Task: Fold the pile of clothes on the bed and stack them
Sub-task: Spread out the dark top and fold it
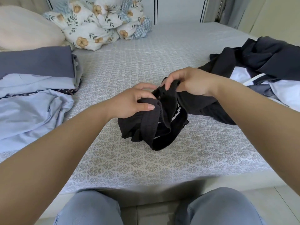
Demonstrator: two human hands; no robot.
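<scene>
A black garment (155, 127) with a wide waistband lies bunched at the middle of the bed (146, 163). My left hand (129, 103) grips its near-left part, thumb pressed over the band. My right hand (191, 82) pinches the upper edge of the same cloth, and the garment trails off to the right under my right forearm. On the left stands a stack of folded clothes (37, 65), slate blue on top with pale blue beneath. A pile of unfolded dark and white clothes (266, 67) lies at the right.
A loose pale blue garment (32, 114) is spread at the left, in front of the stack. A floral bedding bundle (100, 23) and a cream pillow (24, 28) sit at the head of the bed. My knees (162, 208) are at the bed's near edge.
</scene>
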